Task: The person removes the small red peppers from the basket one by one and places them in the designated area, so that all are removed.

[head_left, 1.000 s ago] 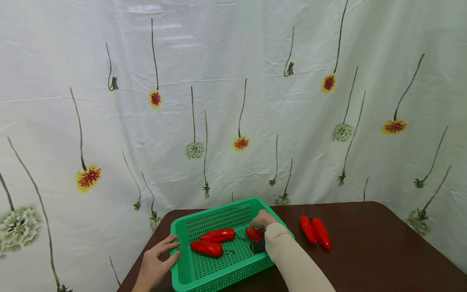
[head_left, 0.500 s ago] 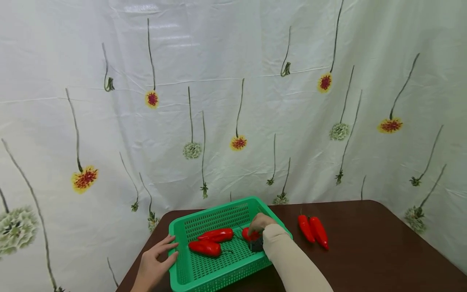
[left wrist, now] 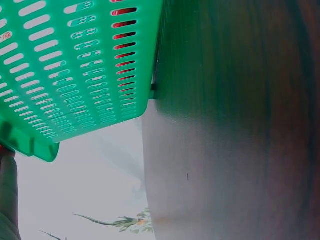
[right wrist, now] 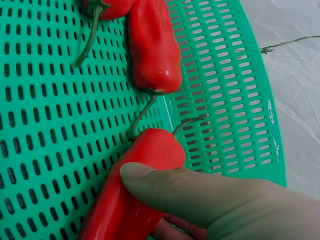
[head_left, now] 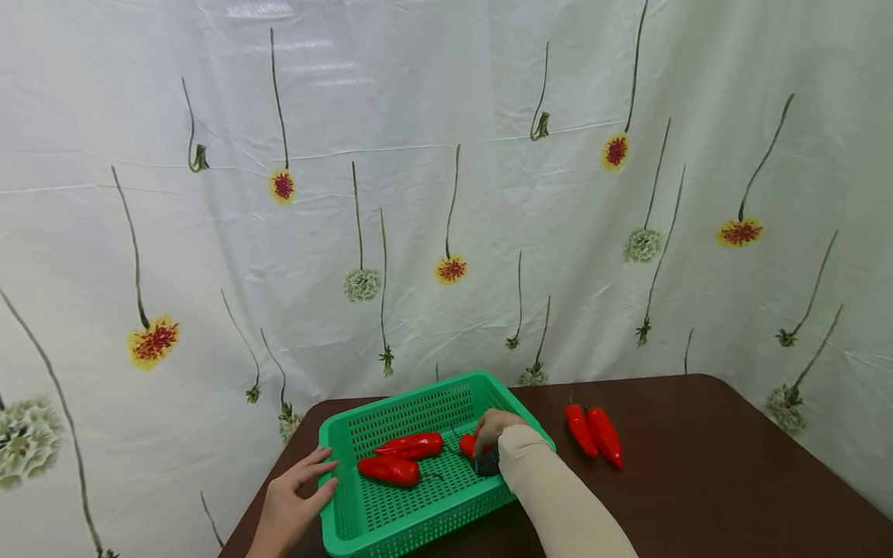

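A green perforated basket (head_left: 418, 513) holds two red peppers side by side, one (head_left: 412, 446) behind the other (head_left: 389, 470). At the basket's right end, the right hand (head_left: 494, 428) reaches inside and grips a third red pepper (head_left: 468, 445). The right wrist view shows the thumb of that hand (right wrist: 220, 197) lying across this pepper (right wrist: 160, 147), its stem end toward another pepper (right wrist: 156, 52); the other fingers are mostly hidden beneath. With spread fingers, the left hand (head_left: 293, 496) touches the basket's left rim; only a finger (left wrist: 9, 187) shows beside the basket (left wrist: 90, 75) in the left wrist view.
Two more red peppers, one (head_left: 580, 429) left of the other (head_left: 605, 437), lie on the dark brown table (head_left: 698, 473) right of the basket. Behind the table hangs a pale cloth (head_left: 418, 101) printed with flowers. A light sleeve (head_left: 558, 496) covers the right forearm.
The right hand and the pepper it grips have shifted slightly within the basket, the pepper's visible end moving leftward. The left hand stays on the rim. The whole head view has drifted slightly.
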`<state>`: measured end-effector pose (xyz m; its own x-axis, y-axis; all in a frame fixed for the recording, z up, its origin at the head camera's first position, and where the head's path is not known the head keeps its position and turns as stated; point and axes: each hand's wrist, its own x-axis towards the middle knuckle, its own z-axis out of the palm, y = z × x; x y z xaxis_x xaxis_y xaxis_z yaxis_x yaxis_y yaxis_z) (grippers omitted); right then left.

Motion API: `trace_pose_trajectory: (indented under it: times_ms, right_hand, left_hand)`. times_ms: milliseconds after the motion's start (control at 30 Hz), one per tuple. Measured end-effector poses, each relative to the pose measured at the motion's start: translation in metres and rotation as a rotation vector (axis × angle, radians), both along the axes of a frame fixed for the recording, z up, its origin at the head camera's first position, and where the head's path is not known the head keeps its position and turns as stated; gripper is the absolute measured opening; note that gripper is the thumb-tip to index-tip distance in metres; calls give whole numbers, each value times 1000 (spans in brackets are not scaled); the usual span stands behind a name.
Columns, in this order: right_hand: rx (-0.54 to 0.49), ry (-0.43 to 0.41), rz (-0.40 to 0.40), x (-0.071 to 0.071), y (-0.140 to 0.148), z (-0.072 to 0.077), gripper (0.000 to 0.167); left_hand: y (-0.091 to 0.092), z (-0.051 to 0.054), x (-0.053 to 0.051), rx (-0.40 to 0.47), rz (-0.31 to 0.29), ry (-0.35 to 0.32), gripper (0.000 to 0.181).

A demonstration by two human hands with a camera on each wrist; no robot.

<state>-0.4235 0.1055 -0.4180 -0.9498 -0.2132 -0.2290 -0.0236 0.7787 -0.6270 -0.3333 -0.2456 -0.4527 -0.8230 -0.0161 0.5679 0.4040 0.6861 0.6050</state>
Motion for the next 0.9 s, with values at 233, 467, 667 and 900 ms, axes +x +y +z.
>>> trace_pose_trajectory:
  times_ms: [233,467,667,900]
  right_hand:
    - [-35,-9,46,-2,0,1,35]
    - [-284,-85,66,1,-3,4,36]
    - [-477,-156,80,-2,-8,9,38]
    - [-640,-184,132,-5,-10,12,47]
  left_hand:
    - [-1,-2,-1,-3,-4,27,25]
    - [-1,0,1,-4,-6,2,25]
    - [0,0,1,-4,-5,20,25]
    - [0,-1,2,-7,-3,25,25]
